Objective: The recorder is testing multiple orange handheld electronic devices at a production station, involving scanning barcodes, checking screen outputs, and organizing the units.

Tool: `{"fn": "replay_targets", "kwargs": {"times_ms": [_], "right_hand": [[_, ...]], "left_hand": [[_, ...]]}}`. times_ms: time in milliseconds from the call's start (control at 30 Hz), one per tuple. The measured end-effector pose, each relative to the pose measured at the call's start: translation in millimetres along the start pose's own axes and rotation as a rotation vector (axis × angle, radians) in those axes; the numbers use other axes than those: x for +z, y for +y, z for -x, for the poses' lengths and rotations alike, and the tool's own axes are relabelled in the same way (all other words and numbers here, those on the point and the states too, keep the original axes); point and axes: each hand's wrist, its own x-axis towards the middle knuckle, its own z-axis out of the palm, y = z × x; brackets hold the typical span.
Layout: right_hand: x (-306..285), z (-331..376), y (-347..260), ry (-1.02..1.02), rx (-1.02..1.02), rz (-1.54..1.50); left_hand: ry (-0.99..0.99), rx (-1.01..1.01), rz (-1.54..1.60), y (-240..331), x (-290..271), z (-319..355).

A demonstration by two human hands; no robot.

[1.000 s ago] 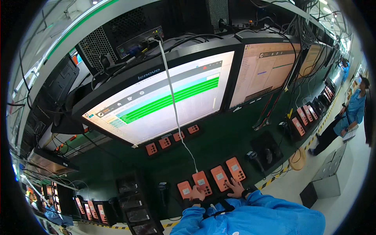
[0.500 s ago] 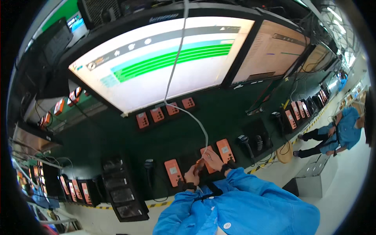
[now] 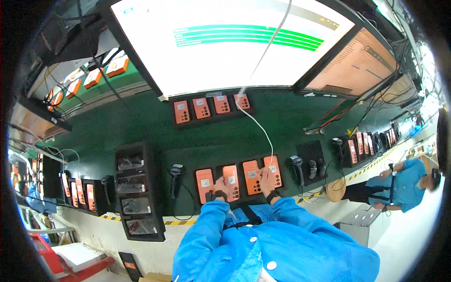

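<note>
Judge cable (image 3: 258,122) at rightmost near phone (image 3: 275,171), other three phones (image 3: 204,181) uncabled; cannot tell grip, left hand (image 3: 224,189) or right hand (image 3: 268,181).

An electronics factory line — a long green tabletop (image 3: 286,124) bearing identical pink phones (image 3: 204,181) at centre, monitors (image 3: 225,70) along the top, handheld scanners (image 3: 175,173), yellow-black striped tape (image 3: 181,223) — and a blue-smocked co-worker (image 3: 407,183) at right.

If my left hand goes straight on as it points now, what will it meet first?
The left hand would probably first meet the second phone from the left in the near row; depth is unclear.
</note>
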Motion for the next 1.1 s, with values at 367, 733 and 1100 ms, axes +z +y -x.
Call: {"fn": "replay_targets", "kwargs": {"times_ms": [367, 733, 1100], "right_hand": [[-61, 70, 42, 0.056, 0.059, 0.057], [-59, 60, 42, -0.054, 0.046, 0.071], [-88, 6, 70, 0.167, -0.186, 0.502]], "left_hand": [[0.839, 0.051, -0.631, 12, -91, 36], [0.122, -0.351, -0.353, -88, -198, -28], [0.178, -0.208, 0.248, 5, -87, 109]]}}
